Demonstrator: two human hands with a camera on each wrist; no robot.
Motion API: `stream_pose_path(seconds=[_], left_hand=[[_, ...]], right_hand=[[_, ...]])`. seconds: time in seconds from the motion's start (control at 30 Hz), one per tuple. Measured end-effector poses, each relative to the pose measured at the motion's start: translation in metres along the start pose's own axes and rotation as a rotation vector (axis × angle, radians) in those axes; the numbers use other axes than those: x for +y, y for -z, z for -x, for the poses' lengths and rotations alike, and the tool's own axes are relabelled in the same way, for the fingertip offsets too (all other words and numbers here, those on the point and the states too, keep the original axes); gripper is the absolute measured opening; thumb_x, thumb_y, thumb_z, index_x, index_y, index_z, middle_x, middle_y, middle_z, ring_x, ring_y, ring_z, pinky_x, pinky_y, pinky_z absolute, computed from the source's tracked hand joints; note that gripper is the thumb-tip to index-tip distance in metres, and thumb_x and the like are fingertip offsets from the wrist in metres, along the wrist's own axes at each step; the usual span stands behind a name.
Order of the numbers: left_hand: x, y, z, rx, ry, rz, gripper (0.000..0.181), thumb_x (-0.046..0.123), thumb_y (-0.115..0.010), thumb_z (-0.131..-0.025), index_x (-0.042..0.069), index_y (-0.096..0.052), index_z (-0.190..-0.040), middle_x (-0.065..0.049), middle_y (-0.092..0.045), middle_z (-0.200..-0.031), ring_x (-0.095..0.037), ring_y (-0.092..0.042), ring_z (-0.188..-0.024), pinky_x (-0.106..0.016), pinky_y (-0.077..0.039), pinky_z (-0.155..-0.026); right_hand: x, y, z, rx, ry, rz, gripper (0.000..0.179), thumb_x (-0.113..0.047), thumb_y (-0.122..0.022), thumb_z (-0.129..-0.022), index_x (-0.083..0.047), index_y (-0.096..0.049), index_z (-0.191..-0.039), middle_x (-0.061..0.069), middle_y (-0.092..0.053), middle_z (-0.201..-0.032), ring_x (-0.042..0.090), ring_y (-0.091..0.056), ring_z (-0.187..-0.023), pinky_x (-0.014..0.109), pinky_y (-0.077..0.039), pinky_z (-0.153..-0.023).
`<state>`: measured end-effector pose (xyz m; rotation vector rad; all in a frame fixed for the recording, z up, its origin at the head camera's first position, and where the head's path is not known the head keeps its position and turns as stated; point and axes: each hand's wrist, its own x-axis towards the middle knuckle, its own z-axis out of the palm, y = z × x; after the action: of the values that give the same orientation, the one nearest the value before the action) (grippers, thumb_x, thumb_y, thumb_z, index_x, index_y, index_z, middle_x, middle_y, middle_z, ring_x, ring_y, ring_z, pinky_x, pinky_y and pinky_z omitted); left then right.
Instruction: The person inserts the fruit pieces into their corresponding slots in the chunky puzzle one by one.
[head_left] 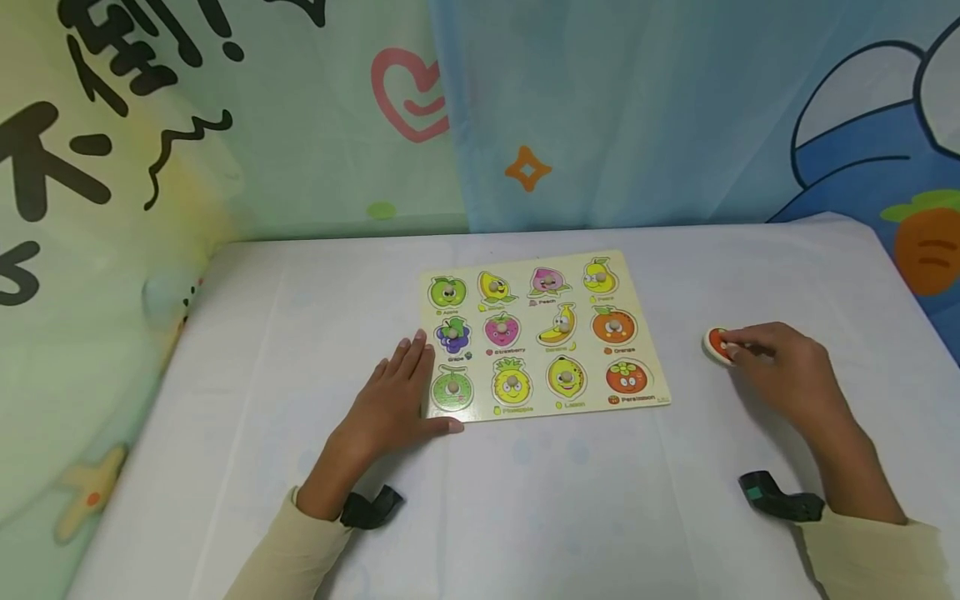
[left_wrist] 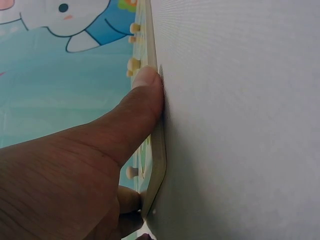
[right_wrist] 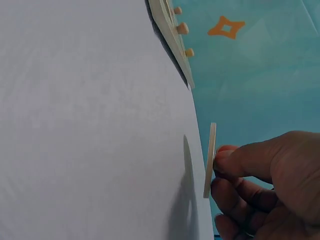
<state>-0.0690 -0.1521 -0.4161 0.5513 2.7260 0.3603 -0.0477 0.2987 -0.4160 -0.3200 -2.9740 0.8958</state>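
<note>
A wooden fruit knob puzzle board [head_left: 480, 350] lies flat near the middle of the table. My left hand [head_left: 393, 400] rests at its lower left corner, fingers straight along the left edge and thumb along the front edge. The left wrist view shows the thumb [left_wrist: 145, 90] against the board's side. Off to the right of the board, my right hand [head_left: 787, 367] pinches a thin round puzzle piece [head_left: 714, 345] with a red face and a pale rim. In the right wrist view this piece [right_wrist: 210, 160] stands edge-on above its shadow; the fingers cover its knob.
Several fruit pictures with small knobs fill the board, among them an orange [head_left: 613, 326] and a persimmon [head_left: 627, 379]. White cloth [head_left: 555, 508] covers the table. A printed curtain [head_left: 637, 117] hangs behind it. Dark wrist cameras [head_left: 780, 497] are strapped to both wrists.
</note>
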Motion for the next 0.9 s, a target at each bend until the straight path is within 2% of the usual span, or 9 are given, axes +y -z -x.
stream_pose_path(seconds=[0.07, 0.17, 0.23, 0.33, 0.57, 0.63, 0.73, 0.8, 0.9], left_hand=[[0.000, 0.000, 0.000, -0.002, 0.000, 0.007, 0.115, 0.061, -0.075, -0.075, 0.004, -0.016, -0.155, -0.010, -0.005, -0.162, -0.030, -0.004, -0.147, -0.049, -0.014, -0.116], [0.000, 0.000, 0.000, 0.000, -0.005, 0.017, 0.114, 0.061, -0.075, -0.075, 0.004, -0.017, -0.155, -0.011, -0.005, -0.162, -0.030, -0.004, -0.147, -0.049, -0.014, -0.116], [-0.001, 0.000, 0.000, 0.001, -0.007, 0.022, 0.114, 0.061, -0.075, -0.075, 0.004, -0.017, -0.155, -0.011, -0.006, -0.162, -0.029, -0.004, -0.147, -0.049, -0.014, -0.116], [-0.001, 0.000, 0.000, 0.003, -0.013, 0.022, 0.114, 0.061, -0.074, -0.075, 0.003, -0.017, -0.155, -0.011, -0.006, -0.162, -0.030, -0.005, -0.147, -0.050, -0.014, -0.116], [-0.001, 0.001, 0.000, 0.011, -0.015, 0.025, 0.114, 0.061, -0.075, -0.075, 0.003, -0.018, -0.155, -0.012, -0.007, -0.162, -0.031, -0.005, -0.147, -0.050, -0.015, -0.115], [-0.001, 0.001, 0.000, 0.012, -0.013, 0.022, 0.114, 0.061, -0.075, -0.075, 0.003, -0.018, -0.155, -0.012, -0.007, -0.162, -0.031, -0.005, -0.147, -0.050, -0.015, -0.115], [-0.001, 0.001, 0.001, 0.017, -0.015, 0.021, 0.115, 0.061, -0.076, -0.074, 0.003, -0.018, -0.155, -0.012, -0.007, -0.162, -0.031, -0.006, -0.147, -0.051, -0.015, -0.115], [-0.001, 0.001, 0.001, 0.019, -0.015, 0.020, 0.115, 0.061, -0.076, -0.074, 0.003, -0.018, -0.155, -0.012, -0.007, -0.162, -0.031, -0.006, -0.147, -0.051, -0.015, -0.115], [-0.001, 0.000, 0.001, 0.023, -0.018, 0.019, 0.115, 0.061, -0.076, -0.074, 0.003, -0.018, -0.155, -0.012, -0.007, -0.162, -0.031, -0.006, -0.147, -0.051, -0.016, -0.115]], right_hand=[[-0.002, -0.001, 0.001, 0.003, 0.046, -0.011, 0.025, 0.002, -0.062, -0.092, 0.006, -0.066, -0.116, 0.026, -0.059, -0.115, 0.044, -0.052, -0.106, 0.059, -0.045, -0.083], [-0.006, -0.003, 0.003, 0.004, 0.105, -0.017, 0.024, 0.003, -0.065, -0.090, 0.005, -0.068, -0.113, 0.023, -0.061, -0.111, 0.040, -0.056, -0.100, 0.038, -0.050, -0.079], [-0.008, -0.004, 0.003, 0.005, 0.145, -0.014, 0.023, 0.003, -0.067, -0.088, 0.004, -0.069, -0.112, 0.021, -0.063, -0.109, 0.037, -0.058, -0.096, 0.022, -0.046, -0.073], [-0.013, -0.005, 0.005, 0.004, 0.190, -0.012, 0.024, 0.002, -0.069, -0.087, 0.002, -0.070, -0.111, 0.020, -0.064, -0.108, 0.034, -0.058, -0.094, 0.011, -0.039, -0.068], [-0.029, -0.005, 0.010, -0.014, 0.295, -0.026, 0.028, 0.005, -0.070, -0.084, 0.000, -0.072, -0.111, 0.015, -0.065, -0.107, 0.031, -0.060, -0.094, 0.010, -0.038, -0.073], [-0.035, -0.007, 0.012, -0.027, 0.321, -0.025, 0.028, 0.005, -0.071, -0.083, -0.001, -0.073, -0.111, 0.013, -0.066, -0.106, 0.029, -0.060, -0.094, 0.013, -0.042, -0.076], [-0.042, -0.013, 0.014, -0.054, 0.372, -0.031, 0.027, 0.006, -0.072, -0.082, 0.000, -0.073, -0.108, 0.012, -0.066, -0.107, 0.029, -0.061, -0.097, 0.028, -0.050, -0.082], [-0.046, -0.017, 0.015, -0.075, 0.412, -0.032, 0.028, 0.008, -0.073, -0.081, 0.000, -0.073, -0.107, 0.012, -0.066, -0.106, 0.029, -0.062, -0.096, 0.042, -0.052, -0.082], [-0.049, -0.022, 0.015, -0.087, 0.468, -0.035, 0.028, 0.010, -0.074, -0.079, 0.001, -0.074, -0.106, 0.012, -0.067, -0.104, 0.030, -0.063, -0.098, 0.048, -0.051, -0.082]])
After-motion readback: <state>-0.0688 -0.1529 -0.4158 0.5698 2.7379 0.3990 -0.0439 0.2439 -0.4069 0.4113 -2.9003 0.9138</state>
